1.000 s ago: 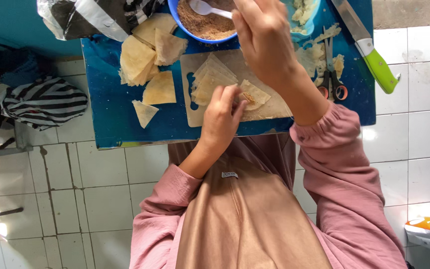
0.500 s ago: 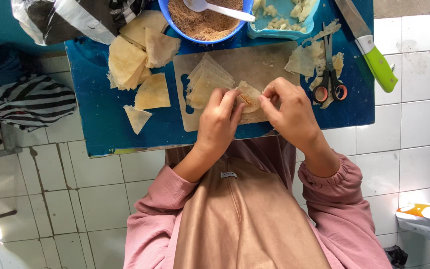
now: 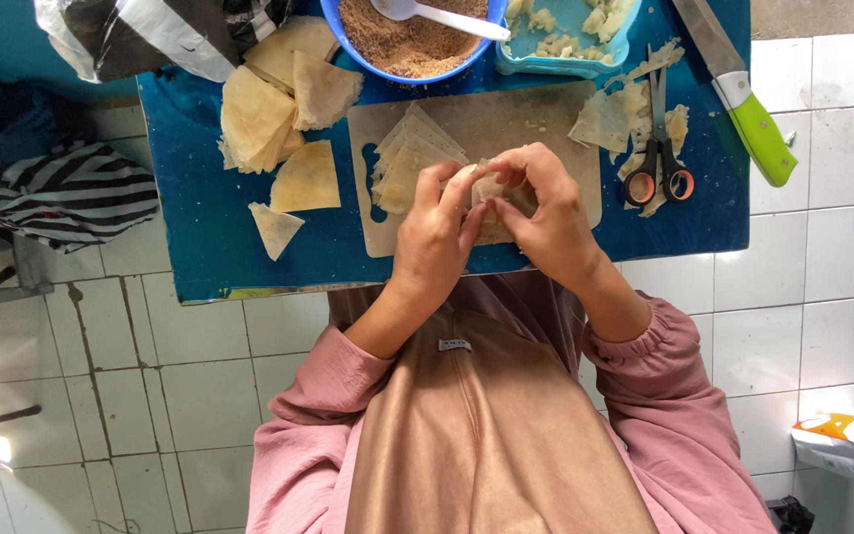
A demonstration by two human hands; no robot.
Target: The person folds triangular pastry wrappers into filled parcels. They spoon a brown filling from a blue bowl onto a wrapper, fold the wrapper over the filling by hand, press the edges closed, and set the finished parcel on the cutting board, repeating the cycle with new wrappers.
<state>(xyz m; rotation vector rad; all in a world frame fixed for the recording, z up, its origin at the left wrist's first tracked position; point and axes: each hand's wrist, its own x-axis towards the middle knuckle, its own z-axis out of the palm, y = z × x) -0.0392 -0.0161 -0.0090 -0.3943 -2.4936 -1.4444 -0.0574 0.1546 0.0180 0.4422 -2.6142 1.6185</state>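
Note:
Both my hands meet over a beige cutting board [image 3: 506, 119] on a small blue table [image 3: 200, 237]. My left hand [image 3: 437, 232] and my right hand [image 3: 546, 213] pinch a thin pale pastry wrapper [image 3: 491, 188] between their fingertips, folding it. A stack of triangular wrappers [image 3: 407, 153] lies on the board just left of my hands. Whether filling is inside the wrapper is hidden by my fingers.
At the table's far edge stand a blue bowl [image 3: 333, 20] of brown crumbly filling with a white spoon [image 3: 437, 14] and a light-blue tray [image 3: 570, 35] of pale chunks. More wrappers [image 3: 279, 109] lie left. Scissors [image 3: 656, 148] and a green-handled knife [image 3: 743, 94] lie right. White tiled floor surrounds.
My right hand came back from the blue bowl to the board and joined my left hand on the wrapper. Both hands now fold it, closer together than half a second ago.

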